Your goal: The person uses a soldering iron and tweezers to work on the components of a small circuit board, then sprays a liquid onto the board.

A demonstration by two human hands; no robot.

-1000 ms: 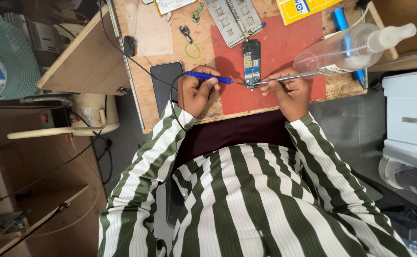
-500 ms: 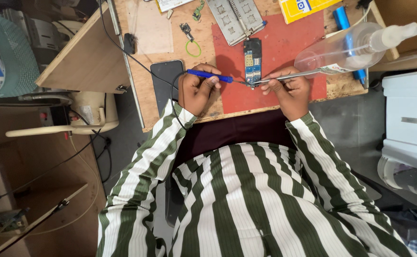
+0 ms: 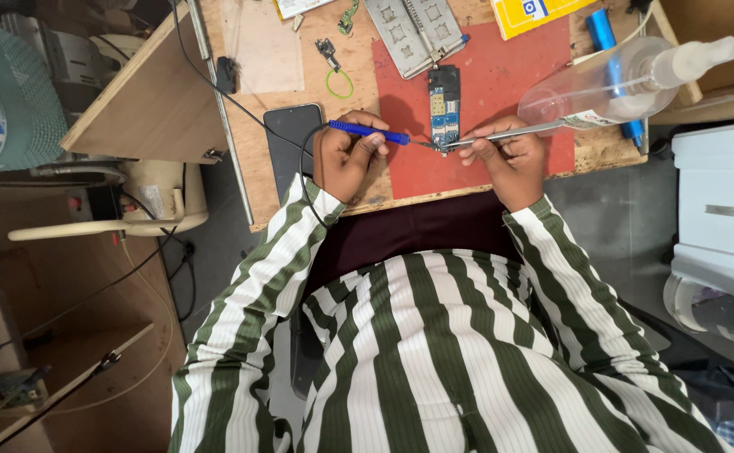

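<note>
My left hand [image 3: 346, 155] grips a blue-handled soldering iron [image 3: 371, 132] whose tip reaches the lower end of a small blue circuit board [image 3: 444, 109]. The board lies on a red mat [image 3: 484, 92] on the wooden bench. My right hand [image 3: 509, 159] holds metal tweezers [image 3: 509, 132], their tips meeting the same spot on the board from the right. Both wrists rest near the bench's front edge, in green-and-white striped sleeves.
A dark phone [image 3: 293, 138] lies left of my left hand. A metal holder plate [image 3: 417, 29], a clear spray bottle [image 3: 627, 75], a blue cylinder [image 3: 603, 33], a yellow card [image 3: 534, 13] and a green wire loop [image 3: 339, 84] sit on the bench [image 3: 249, 168]. White boxes [image 3: 723, 210] stand at right.
Both hands stay at the board's lower end; the iron and tweezers have shifted only slightly. The view has moved a little.
</note>
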